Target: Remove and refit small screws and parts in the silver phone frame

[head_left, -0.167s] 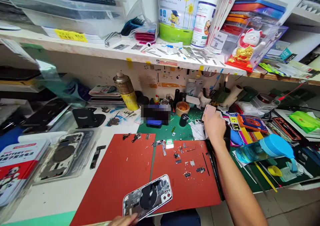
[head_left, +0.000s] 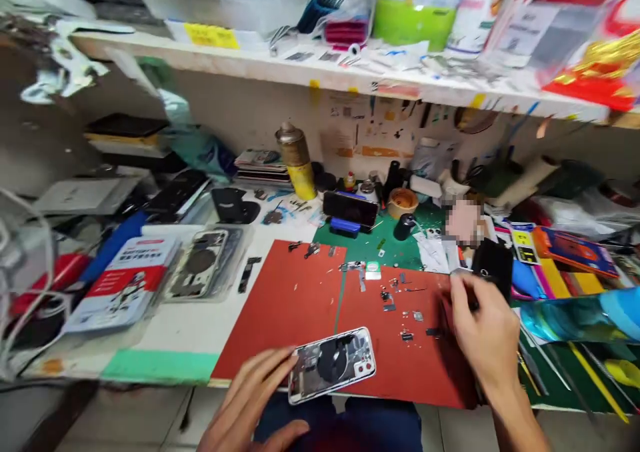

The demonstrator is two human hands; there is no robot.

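**Housing on the mat's near edge, light fingers**

My left hand (head_left: 245, 399) lies open, fingertips at the left edge of the open phone housing (head_left: 333, 365), flat on the near edge of the red mat (head_left: 280, 305) (small parts (head_left: 406, 335) lie far of it). My right hand (head_left: 485, 339) pinches narrowly at a black flat piece (head_left: 493, 269); blur hides whether it's held. A light touch suits this housing.

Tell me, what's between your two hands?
Between the left hand and right hand, the head view shows an opened phone housing on red mats.
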